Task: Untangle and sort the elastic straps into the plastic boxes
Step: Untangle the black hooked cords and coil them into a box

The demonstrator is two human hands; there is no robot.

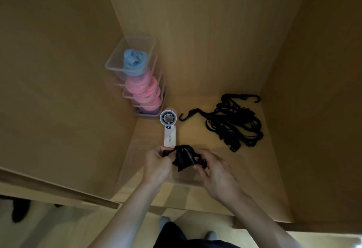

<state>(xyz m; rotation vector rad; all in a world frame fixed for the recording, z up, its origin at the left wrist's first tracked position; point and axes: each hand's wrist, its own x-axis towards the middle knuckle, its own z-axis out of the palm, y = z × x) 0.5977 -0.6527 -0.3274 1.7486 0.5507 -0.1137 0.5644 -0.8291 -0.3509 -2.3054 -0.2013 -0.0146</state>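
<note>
Black and soft, a small crumpled bunch of stretchy strap [183,157] sits between both hands, near the front of the shelf. The left hand [157,164] pinches one end of it with curled fingers and thumb. The right hand [217,175] holds the other side, its fingers bent round the bunch. Both hands hang just over a see-through plastic box [129,161] with low walls, which stands on the near part of the shelf.

Far to the left, in the corner, a stack of clear plastic boxes [119,59] stands tall. The top box holds a light blue strap [134,60] rolled into a lump. The boxes under it hold round pink rolls [144,89], and the lowest one shows something purple [147,112]. Just right of the stack lies a white hand fan [168,125] with a round grey head and a long flat handle.

On the far right lies a messy pile of thin black straps with curved hooks [233,122], well apart from the hands.

The shelf [195,130] is smooth light-brown wood, with wooden walls [195,32] on three sides. The light is dim.
</note>
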